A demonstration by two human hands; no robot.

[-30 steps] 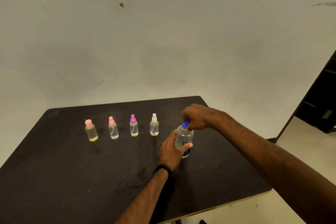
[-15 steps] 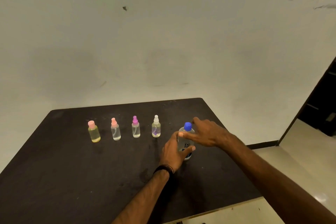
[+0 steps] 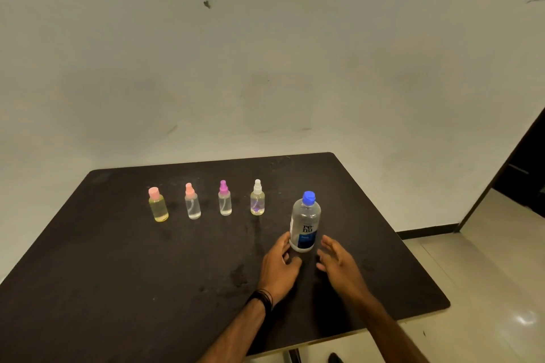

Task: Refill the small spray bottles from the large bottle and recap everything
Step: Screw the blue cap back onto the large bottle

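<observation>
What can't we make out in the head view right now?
- Large bottle: small print under the brand on the label, too small; how tightly its blue cap sits.
- Left hand: whether its fingertips touch the bottle's base; the edge is too close to call.
- Four small spray bottles: exact fill levels, clear liquid and too small.
- Table: near edge cut off by the frame.

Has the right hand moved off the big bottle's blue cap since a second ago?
Yes. The right hand has dropped from the blue cap down to beside the base of the large clear bottle, fingers open, touching nothing.
</observation>
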